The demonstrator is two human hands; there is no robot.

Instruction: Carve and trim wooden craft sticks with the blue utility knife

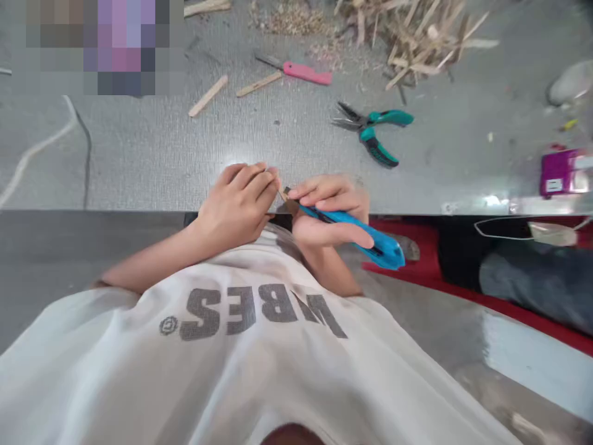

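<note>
At the table's near edge, my right hand [331,210] is wrapped around a blue utility knife [343,219], its blade end pointing left toward my other hand. My left hand [243,198] is closed with the fingertips pinched on a thin wooden stick [282,195], most of which the fingers hide. The stick's visible end meets the knife's tip between the two hands; whether the blade is cutting into it I cannot tell. Beyond the hands lie teal-handled pliers [370,130] with their jaws apart.
A pink folding knife [306,73] lies farther back near two flat wooden sticks, one of them the left stick [208,96]. A pile of wood splinters [426,37] and shavings [296,18] covers the back. A purple box [560,173] is at right, a white cable [37,148] at left.
</note>
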